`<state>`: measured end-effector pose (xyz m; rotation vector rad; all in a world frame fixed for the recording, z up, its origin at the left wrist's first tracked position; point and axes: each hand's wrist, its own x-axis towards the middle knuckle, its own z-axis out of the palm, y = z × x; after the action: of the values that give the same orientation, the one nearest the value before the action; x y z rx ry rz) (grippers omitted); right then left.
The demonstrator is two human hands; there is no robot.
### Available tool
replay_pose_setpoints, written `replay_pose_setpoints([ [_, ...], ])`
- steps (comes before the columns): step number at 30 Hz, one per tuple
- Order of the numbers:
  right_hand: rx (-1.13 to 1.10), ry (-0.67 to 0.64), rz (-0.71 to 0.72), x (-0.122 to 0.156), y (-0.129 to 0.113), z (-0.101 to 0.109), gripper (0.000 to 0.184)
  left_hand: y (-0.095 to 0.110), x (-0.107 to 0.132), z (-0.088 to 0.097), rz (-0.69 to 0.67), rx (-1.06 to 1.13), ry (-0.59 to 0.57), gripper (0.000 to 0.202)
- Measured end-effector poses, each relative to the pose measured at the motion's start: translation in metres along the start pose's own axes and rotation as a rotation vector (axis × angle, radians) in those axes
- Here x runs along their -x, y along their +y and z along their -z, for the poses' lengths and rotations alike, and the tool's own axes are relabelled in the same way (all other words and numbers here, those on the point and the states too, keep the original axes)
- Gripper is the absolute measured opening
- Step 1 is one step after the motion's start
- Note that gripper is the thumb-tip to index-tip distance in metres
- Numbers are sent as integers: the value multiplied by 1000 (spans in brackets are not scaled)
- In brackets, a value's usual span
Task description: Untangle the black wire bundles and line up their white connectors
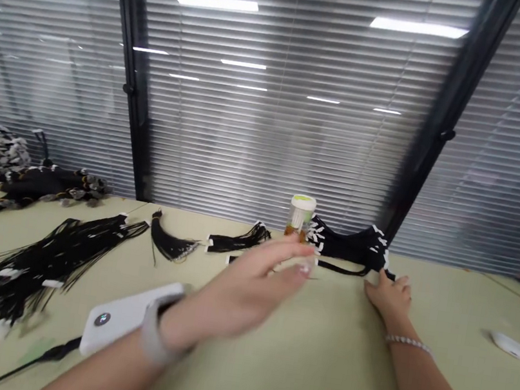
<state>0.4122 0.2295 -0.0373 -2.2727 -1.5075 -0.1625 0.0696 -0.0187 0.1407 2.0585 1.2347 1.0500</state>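
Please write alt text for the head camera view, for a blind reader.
A person's left hand, open, stretches toward a small clear jar on a pale table. The right hand rests by a bundle of black tagged cables; more bundles and a white flat device lie left.

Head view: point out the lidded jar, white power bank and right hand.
lidded jar (301,217), head view, on its clear body.
white power bank (127,317), head view, on its flat top.
right hand (390,297), head view, on its back.
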Motion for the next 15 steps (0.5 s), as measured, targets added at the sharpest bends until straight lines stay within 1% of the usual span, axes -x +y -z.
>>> replay_pose_setpoints([
  [1, 2, -7, 7, 4, 1, 1, 58, -14, -11, 4, 76, -137, 16, 48],
  [2, 4, -15, 15, 8, 2, 3, 58, -32, -22, 9, 184, -281, -3, 53],
  [3, 5, -21, 22, 13, 4, 4, 58, -52, -31, 16, 340, -408, -4, 55],
  [5, 4, -32, 37, 20, 7, 7, 58, -98, -43, 35, 517, -496, 62, 58],
  [7, 0, -40, 46, 26, 9, 10, 59, -140, -43, 58, 701, -602, 176, 58],
  [9, -6, -46, 52, 31, 10, 12, 58, -176, -34, 82, 868, -714, 291, 56],
  [11, -13, -48, 56, 34, 9, 14, 56, -202, -21, 104, 965, -813, 380, 52],
  [12, -17, -49, 57, 35, 8, 15, 55, -213, -15, 113, 989, -855, 409, 49],
  [15, -25, -48, 61, 36, 6, 17, 53, -240, 0, 133, 1022, -920, 410, 44],
])
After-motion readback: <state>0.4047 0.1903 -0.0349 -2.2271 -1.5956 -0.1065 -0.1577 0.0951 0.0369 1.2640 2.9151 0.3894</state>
